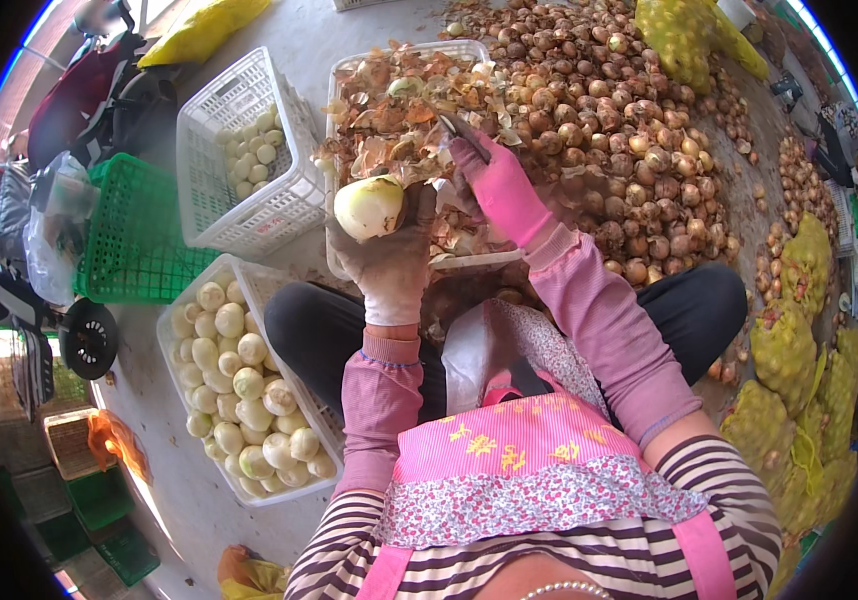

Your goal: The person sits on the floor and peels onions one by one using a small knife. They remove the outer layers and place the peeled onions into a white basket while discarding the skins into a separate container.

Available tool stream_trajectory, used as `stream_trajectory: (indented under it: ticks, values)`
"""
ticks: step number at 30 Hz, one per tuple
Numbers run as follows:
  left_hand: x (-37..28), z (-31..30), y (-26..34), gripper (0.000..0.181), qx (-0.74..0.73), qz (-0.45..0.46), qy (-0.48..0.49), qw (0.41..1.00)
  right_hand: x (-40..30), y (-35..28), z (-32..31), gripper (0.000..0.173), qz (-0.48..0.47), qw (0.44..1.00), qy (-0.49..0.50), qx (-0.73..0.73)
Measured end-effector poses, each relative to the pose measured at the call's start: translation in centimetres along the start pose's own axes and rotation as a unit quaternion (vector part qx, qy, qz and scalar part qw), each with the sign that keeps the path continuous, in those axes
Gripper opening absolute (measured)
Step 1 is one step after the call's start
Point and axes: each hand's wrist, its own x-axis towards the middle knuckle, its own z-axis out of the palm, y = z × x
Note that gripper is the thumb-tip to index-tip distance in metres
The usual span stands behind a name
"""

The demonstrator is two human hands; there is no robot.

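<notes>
My left hand (390,274), in a dirty white work glove, holds a peeled onion (367,210). The onion is pale, with a greenish top and some brown marks. My right hand (505,186), in a pink glove with dark-stained fingers, grips a small knife (468,136) beside the onion, not touching it. Both hands are over the near part of a white plastic crate (478,260). Dry onion skins (384,139) and trimmings heap up inside that crate.
A white crate (288,480) of peeled onions stands by my left knee. Beyond it are another white crate (204,142) with peeled onions, a green crate (110,225) and a parked scooter (73,112). Unpeeled onions (609,142) spread at the right, near yellow mesh sacks (781,345).
</notes>
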Motion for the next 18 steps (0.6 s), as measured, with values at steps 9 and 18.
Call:
stream_trajectory:
  ticks: [9, 18]
  values:
    - [-1.2, -0.8, 0.4, 0.057, 0.057, 0.0, -0.067, 0.996, -3.6, -3.2, 2.9, 0.051, -0.049, 0.984, -0.169, -0.031]
    - [-1.1, -0.9, 0.6, 0.062, 0.044, 0.006, -0.068, 0.997, -3.5, -3.0, 3.9, 0.035, -0.079, 0.994, -0.073, 0.031]
